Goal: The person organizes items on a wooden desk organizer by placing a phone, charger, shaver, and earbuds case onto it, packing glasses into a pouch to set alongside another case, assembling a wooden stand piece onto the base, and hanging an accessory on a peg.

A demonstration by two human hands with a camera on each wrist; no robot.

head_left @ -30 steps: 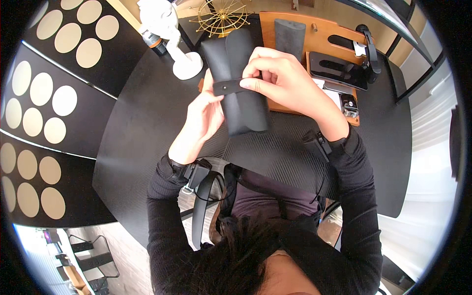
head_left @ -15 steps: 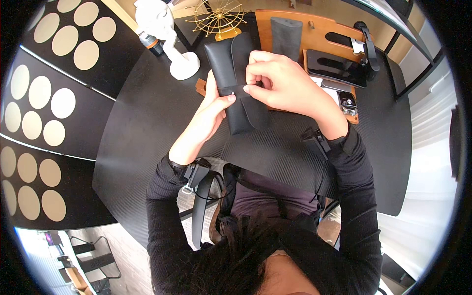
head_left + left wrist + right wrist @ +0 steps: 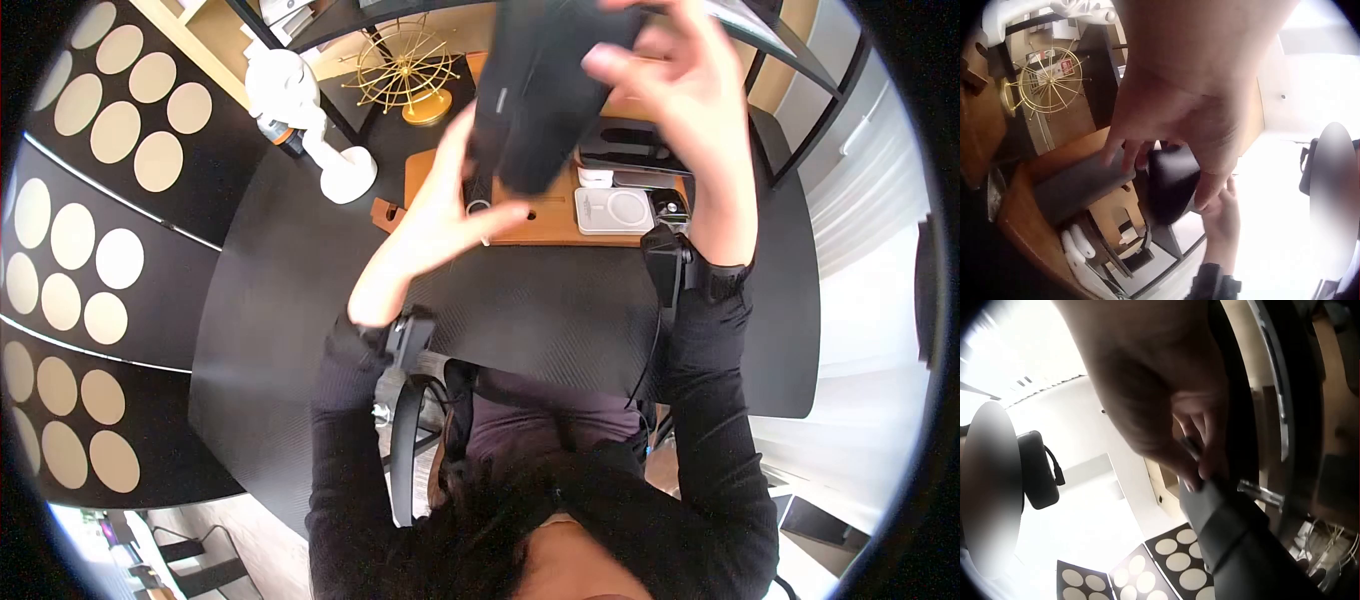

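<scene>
Black sleeves: we see two of them, one on each arm, reaching up from the bottom of the head view, each with a wrist camera strapped on.
Table [image 3: 300,300]: one dark woven-textured top under the arms.
Left hand [image 3: 440,215]: we see it raised off the table, fingers spread fairly wide, its fingertips against the lower end of the pouch; in the left wrist view the fingers [image 3: 1124,150] curl round the dark end of the pouch, so we read it as grasping.
Pouch [image 3: 540,90]: one black soft case, lifted high between both hands above the wooden tray, tilted, its top cut off by the frame edge; blurred in the head view.
Right hand [image 3: 690,110]: held up beside the pouch's upper part, thumb forward; in the right wrist view its fingertips [image 3: 1200,465] pinch the pouch's edge.
Wooden tray [image 3: 520,225]: one, lying on the table beneath the lifted pouch.
White pad [image 3: 618,210]: one square pad with a round mark, on the tray.
Dark flat device [image 3: 630,160]: one, behind the white pad, partly hidden by the right arm.
White figure [image 3: 300,110]: one, standing on a round base at the table's far left.
Gold wire wheel [image 3: 405,70]: one, on a gold foot at the far edge.
Spotted panels [image 3: 110,130]: black with cream circles, along the left; we cannot count them all.
</scene>
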